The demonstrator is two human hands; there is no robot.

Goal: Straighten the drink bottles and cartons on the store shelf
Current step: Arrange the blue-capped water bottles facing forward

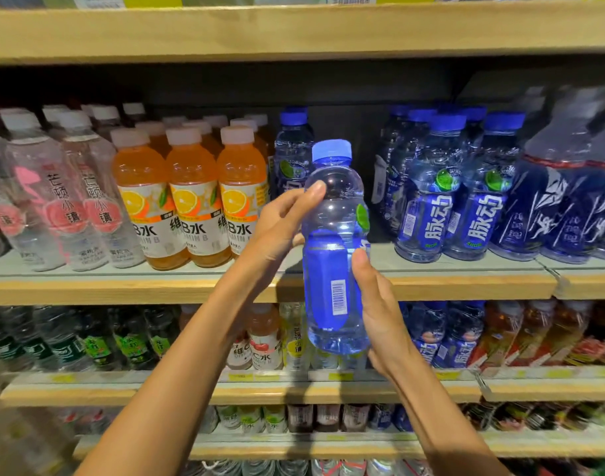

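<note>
A clear blue drink bottle [332, 242] with a blue cap is held upright in front of the middle shelf [122, 286], its barcode side toward me. My left hand [280, 225] holds its upper body from the left, thumb on the shoulder. From the right, my right hand [376, 304] grips the lower half, thumb on the label. Behind the bottle the shelf shows a dark gap, with one blue bottle [292, 156] standing at its left.
Orange drink bottles [191, 197] and clear pink-labelled bottles [63, 201] stand left of the gap. Blue bottles [459, 190] and dark blue ones [569, 201] stand to the right. A shelf board [294, 32] runs above. Lower shelves [294, 389] hold several more drinks.
</note>
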